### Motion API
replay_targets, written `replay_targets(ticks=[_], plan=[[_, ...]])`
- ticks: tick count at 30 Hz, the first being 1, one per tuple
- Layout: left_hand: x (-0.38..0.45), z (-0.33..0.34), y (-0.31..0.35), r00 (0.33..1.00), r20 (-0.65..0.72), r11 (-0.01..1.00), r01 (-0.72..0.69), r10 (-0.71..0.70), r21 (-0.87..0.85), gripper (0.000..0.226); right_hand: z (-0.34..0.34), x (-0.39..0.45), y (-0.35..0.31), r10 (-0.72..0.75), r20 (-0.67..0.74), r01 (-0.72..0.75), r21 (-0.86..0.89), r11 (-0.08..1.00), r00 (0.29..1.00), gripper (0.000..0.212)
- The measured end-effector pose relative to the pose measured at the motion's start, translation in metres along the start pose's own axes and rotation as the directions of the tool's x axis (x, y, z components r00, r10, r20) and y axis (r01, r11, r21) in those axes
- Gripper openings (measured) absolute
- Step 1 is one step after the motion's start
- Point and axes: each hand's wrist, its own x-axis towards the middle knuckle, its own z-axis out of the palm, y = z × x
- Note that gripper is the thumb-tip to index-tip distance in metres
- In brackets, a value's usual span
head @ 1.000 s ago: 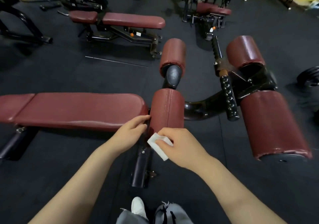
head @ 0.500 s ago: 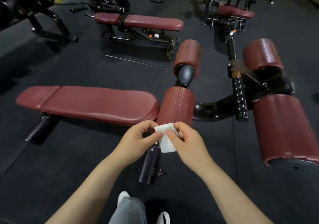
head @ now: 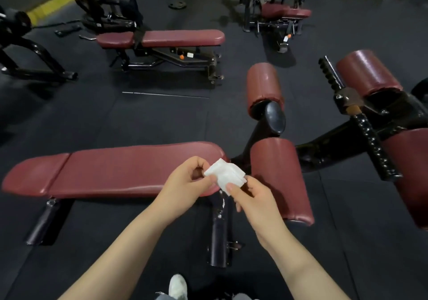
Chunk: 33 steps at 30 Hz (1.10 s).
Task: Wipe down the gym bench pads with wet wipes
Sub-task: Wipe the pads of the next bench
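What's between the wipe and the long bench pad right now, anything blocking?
Nothing visible. Both hands, left hand and right hand, pinch the wet wipe just above the near end of the long bench pad, whose surface lies bare.

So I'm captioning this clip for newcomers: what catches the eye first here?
The white wet wipe at centre, pinched between the left hand and the right hand. Behind them lies the long maroon bench pad, with fat maroon roller pads to its right.
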Motion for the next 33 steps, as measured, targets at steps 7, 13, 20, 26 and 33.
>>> replay_targets(ticks=[7, 13, 20, 26, 33], plan=[[0.044, -0.024, -0.006, 0.992, 0.126, 0.993, -0.02, 0.005, 0.118, 0.016, 0.014, 0.025, -0.012, -0.031, -0.209, 0.039, 0.034, 0.999, 0.977, 0.007], [0.096, -0.016, 0.0, 0.991, 0.133, 0.987, -0.05, 0.03, 0.151, 0.017, -0.015, 0.053, -0.025, -0.099, -0.309, 0.075, -0.087, 0.993, 0.946, 0.007], [0.144, 0.002, 0.01, 0.98, 0.176, 0.979, -0.123, 0.094, 0.162, 0.02, -0.044, 0.087, -0.038, -0.166, -0.333, 0.114, -0.171, 0.979, 0.928, 0.012], [0.197, 0.005, 0.019, 0.961, 0.243, 0.944, -0.195, 0.13, 0.267, 0.019, -0.066, 0.126, -0.05, -0.229, -0.362, 0.142, -0.251, 0.958, 0.904, 0.016], [0.268, -0.002, 0.024, 0.926, 0.35, 0.92, -0.254, 0.142, 0.299, 0.022, -0.084, 0.203, -0.061, -0.175, -0.455, 0.009, -0.345, 0.938, 0.873, 0.01]])
